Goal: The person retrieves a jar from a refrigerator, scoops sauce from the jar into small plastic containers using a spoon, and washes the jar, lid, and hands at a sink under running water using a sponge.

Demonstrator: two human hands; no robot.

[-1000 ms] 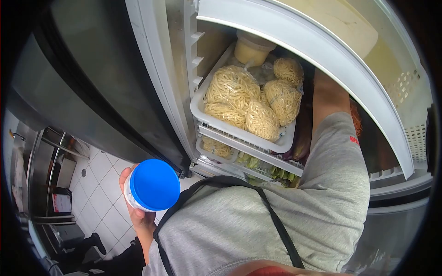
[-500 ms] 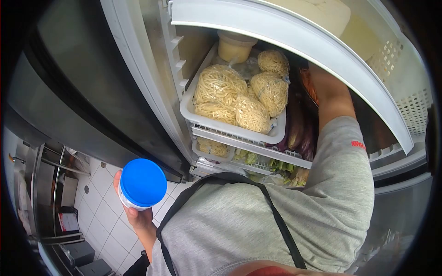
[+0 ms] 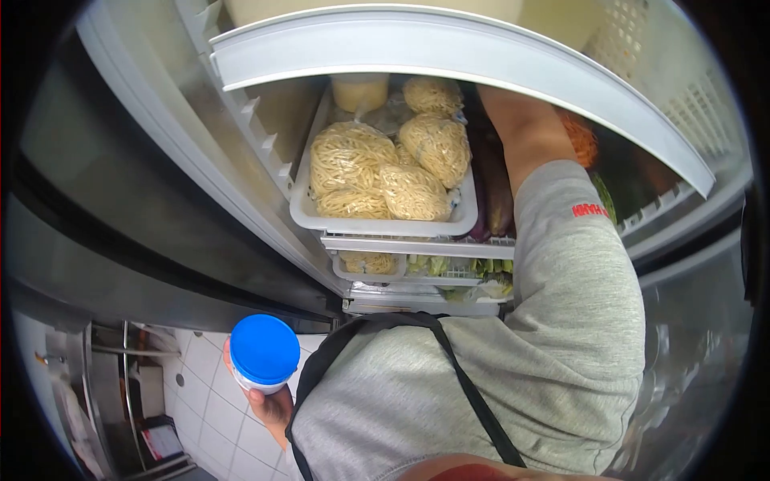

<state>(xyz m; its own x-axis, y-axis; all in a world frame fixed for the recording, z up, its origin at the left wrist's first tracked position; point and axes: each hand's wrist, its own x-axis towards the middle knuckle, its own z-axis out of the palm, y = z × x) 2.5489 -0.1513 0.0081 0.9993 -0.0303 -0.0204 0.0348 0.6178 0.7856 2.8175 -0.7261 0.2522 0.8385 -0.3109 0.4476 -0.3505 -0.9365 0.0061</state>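
Note:
My left hand [image 3: 273, 407] is closed round a white tub with a blue lid [image 3: 265, 349], held upright over the floor. My right forearm [image 3: 529, 128] reaches deep into the open fridge, and the hand itself is hidden behind the upper shelf edge [image 3: 449, 44]. Beside that arm, several purple eggplants [image 3: 491, 188] lie on the shelf. To their left stands a white tray [image 3: 385, 227] with several clear bags of noodles [image 3: 353, 160] and a tub of pale yellow contents [image 3: 359, 90]. Orange shreds [image 3: 579, 140] show to the right of the arm.
A lower shelf carries another white tray of noodles [image 3: 369, 262] and green vegetables [image 3: 457, 267]. The dark fridge door [image 3: 144, 200] stands at the left. White floor tiles [image 3: 220, 413] and a metal rack [image 3: 120, 385] are at lower left.
My right arm has reached farther in and shifted left across the eggplants, so its hand is now hidden. The orange shreds now show on its right. My left hand still holds the tub.

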